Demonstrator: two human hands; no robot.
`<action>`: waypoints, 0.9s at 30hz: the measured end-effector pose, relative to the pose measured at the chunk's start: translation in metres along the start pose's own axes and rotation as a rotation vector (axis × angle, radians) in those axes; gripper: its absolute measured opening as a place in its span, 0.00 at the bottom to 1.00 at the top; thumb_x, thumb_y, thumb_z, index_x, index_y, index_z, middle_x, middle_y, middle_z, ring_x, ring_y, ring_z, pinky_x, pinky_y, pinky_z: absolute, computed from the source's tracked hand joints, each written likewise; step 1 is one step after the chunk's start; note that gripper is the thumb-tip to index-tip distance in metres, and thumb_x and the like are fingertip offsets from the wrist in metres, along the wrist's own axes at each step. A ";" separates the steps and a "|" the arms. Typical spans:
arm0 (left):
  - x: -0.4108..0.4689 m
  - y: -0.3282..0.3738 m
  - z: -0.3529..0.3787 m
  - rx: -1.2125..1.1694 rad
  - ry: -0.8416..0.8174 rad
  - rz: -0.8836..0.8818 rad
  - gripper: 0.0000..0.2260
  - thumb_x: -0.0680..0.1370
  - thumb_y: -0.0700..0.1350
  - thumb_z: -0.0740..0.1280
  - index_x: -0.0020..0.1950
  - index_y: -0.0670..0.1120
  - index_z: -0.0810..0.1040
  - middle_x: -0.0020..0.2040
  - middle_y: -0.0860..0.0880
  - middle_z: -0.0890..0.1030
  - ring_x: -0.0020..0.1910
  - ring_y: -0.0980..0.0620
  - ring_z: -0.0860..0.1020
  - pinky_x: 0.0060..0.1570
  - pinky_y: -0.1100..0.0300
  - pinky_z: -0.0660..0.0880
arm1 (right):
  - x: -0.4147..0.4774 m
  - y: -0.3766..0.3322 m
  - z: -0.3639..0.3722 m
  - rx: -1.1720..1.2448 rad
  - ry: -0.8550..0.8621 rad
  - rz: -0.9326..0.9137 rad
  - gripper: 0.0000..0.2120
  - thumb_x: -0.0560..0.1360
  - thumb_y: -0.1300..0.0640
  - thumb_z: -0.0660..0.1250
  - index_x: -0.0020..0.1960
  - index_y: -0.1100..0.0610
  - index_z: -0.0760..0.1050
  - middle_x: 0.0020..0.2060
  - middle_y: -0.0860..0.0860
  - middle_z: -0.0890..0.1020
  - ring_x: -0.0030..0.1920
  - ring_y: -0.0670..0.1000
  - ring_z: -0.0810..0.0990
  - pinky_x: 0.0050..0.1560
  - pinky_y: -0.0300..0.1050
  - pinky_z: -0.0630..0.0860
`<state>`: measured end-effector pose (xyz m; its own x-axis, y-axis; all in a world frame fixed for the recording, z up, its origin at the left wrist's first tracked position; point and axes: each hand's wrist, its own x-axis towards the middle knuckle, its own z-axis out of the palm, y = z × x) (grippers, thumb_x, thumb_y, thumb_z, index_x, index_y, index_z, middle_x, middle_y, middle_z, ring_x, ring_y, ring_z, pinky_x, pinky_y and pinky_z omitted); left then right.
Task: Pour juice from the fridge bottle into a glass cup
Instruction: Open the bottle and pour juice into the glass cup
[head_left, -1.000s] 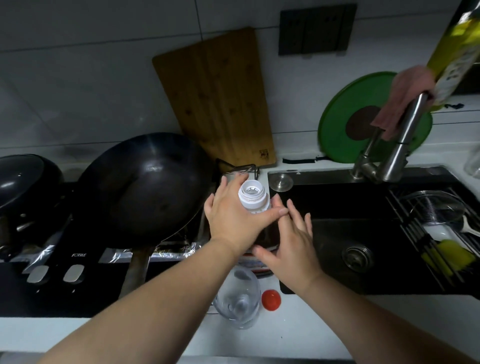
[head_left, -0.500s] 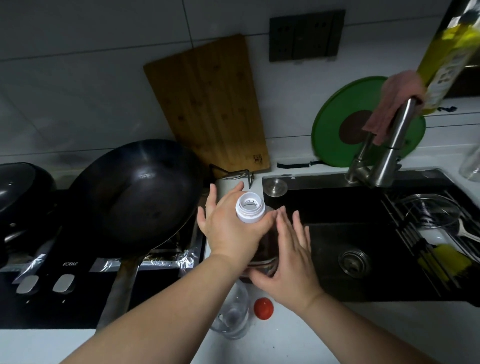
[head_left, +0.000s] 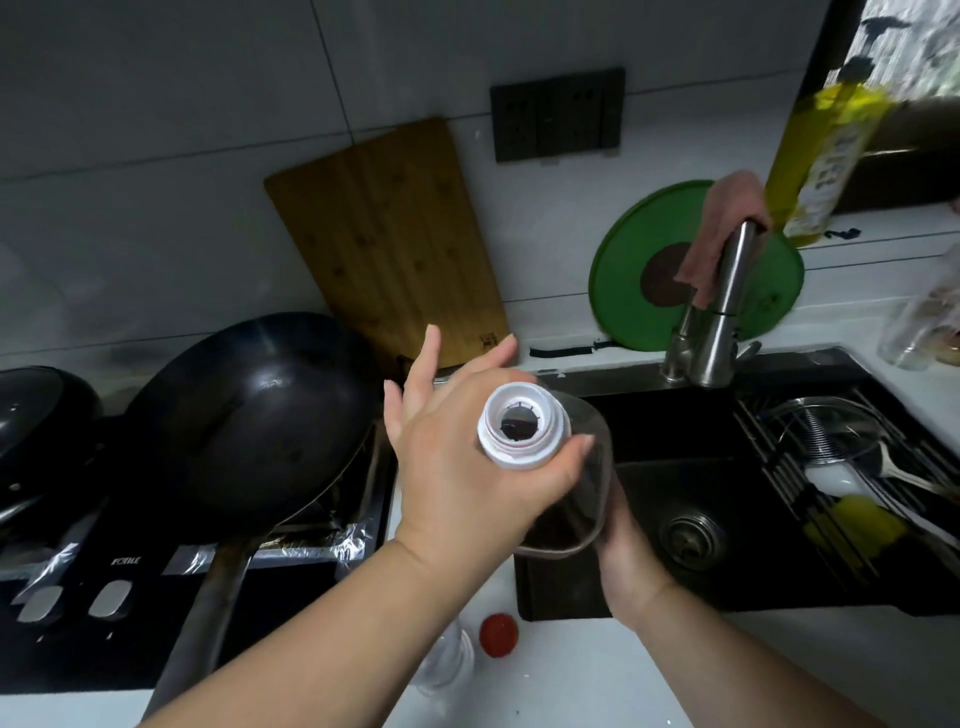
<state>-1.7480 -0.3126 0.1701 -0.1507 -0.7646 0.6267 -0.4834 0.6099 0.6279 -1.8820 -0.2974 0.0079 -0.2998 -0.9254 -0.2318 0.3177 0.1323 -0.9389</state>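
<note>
We held the uncapped bottle (head_left: 566, 519) of dark juice above the sink's (head_left: 675, 431) near corner. Our left hand (head_left: 467, 467) curled its thumb round the white neck. Our right hand (head_left: 628, 556) cupped the base, its fingers hidden, so we could not tell its grip. The glass cup (head_left: 447, 662) and red cap (head_left: 497, 634) sat on the counter (head_left: 571, 670) below.

I see the clear bottle (head_left: 522, 434) uncapped, its white neck tipped up toward the camera, dark juice pooled low inside. My left hand (head_left: 457, 467) grips the neck and my right hand (head_left: 628, 561) cups the base. The clear glass (head_left: 447, 660) stands on the white counter (head_left: 571, 670), partly hidden under my left forearm, the red cap (head_left: 497, 635) just beside it.
</note>
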 end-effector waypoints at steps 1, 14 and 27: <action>0.000 0.004 -0.001 -0.012 0.011 0.007 0.11 0.63 0.63 0.71 0.41 0.64 0.73 0.57 0.60 0.80 0.73 0.45 0.66 0.71 0.33 0.52 | 0.000 -0.003 -0.001 0.030 -0.023 -0.007 0.38 0.66 0.24 0.62 0.72 0.38 0.66 0.70 0.45 0.72 0.72 0.51 0.68 0.72 0.60 0.62; -0.030 0.022 -0.003 0.027 0.048 -0.415 0.21 0.57 0.73 0.69 0.45 0.70 0.70 0.68 0.63 0.68 0.76 0.49 0.55 0.72 0.36 0.51 | -0.024 -0.047 -0.039 -0.101 -0.036 -0.051 0.39 0.61 0.25 0.65 0.70 0.36 0.68 0.69 0.46 0.73 0.68 0.51 0.71 0.65 0.51 0.68; -0.068 0.002 -0.010 -0.277 0.208 -0.702 0.26 0.58 0.68 0.73 0.49 0.57 0.73 0.46 0.56 0.79 0.49 0.49 0.77 0.58 0.41 0.73 | -0.070 -0.070 -0.038 -0.295 0.048 -0.093 0.40 0.63 0.38 0.70 0.73 0.44 0.65 0.67 0.50 0.74 0.64 0.52 0.75 0.59 0.48 0.74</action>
<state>-1.7302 -0.2574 0.1336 0.2882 -0.9527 0.0966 -0.1689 0.0487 0.9844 -1.9173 -0.2284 0.0806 -0.3594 -0.9216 -0.1464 0.0141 0.1515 -0.9884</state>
